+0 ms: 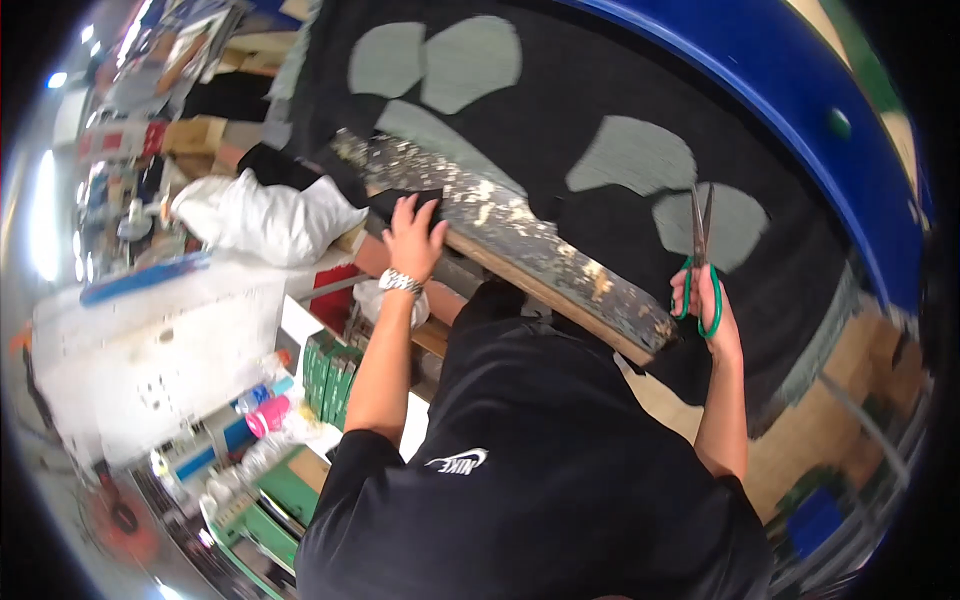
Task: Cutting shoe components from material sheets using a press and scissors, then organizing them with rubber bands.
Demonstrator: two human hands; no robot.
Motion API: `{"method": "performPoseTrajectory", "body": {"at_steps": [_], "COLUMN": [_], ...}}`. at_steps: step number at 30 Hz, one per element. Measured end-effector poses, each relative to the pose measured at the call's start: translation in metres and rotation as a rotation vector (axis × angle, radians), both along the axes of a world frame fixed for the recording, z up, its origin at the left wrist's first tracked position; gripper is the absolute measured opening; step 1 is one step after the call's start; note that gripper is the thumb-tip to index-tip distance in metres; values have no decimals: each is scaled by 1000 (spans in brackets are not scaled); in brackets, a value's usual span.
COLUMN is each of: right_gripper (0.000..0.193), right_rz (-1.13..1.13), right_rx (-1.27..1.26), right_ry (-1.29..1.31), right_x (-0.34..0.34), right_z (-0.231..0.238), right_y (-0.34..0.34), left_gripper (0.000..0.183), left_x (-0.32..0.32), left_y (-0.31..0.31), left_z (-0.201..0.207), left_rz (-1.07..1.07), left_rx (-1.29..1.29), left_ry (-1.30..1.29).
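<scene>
In my right hand [725, 318] is a pair of scissors [700, 240] with green handles. Its blades point away from me and stand slightly apart over a grey-green rounded patch [745, 225]. My left hand [412, 240] rests with spread fingers on a small dark piece of material [408, 203] at the near edge of a worn, paint-flecked board [530, 240]. Beyond the board spreads a large black sheet of material [570, 75]. Several grey-green shapes show on it; whether they are cut-outs or separate pieces I cannot tell.
A blue curved edge [760, 80] bounds the far right. To the left are a white sack [265, 218], a white board [150, 355], a pink container [267, 416] and green boxes [328, 378]. A person [150, 80] is at the far left.
</scene>
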State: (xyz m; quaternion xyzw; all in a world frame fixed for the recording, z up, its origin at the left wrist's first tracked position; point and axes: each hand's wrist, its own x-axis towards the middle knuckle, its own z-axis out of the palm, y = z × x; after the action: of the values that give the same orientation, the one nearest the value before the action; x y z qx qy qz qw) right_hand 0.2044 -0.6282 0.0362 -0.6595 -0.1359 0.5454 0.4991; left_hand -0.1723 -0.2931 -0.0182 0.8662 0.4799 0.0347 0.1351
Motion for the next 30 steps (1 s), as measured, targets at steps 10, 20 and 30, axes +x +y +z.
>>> {"method": "performPoseTrajectory", "body": {"at_steps": [10,20,30], "right_gripper": [57,72,77], "right_rz": [514,479,973], "right_rx": [140,-179,-336], "right_ry": [-247,85,-180], "right_x": [-75,-207,-237], "right_z": [30,14,6], "right_y": [167,316,445], "left_gripper": [63,88,107], "left_x": [-19,-69,-130], "left_y": [80,165,165], "left_z": [15,18,-48], "left_rz": [249,397,522], "left_rx": [126,176,-937], "left_ry": [-68,-305,-1167]}}
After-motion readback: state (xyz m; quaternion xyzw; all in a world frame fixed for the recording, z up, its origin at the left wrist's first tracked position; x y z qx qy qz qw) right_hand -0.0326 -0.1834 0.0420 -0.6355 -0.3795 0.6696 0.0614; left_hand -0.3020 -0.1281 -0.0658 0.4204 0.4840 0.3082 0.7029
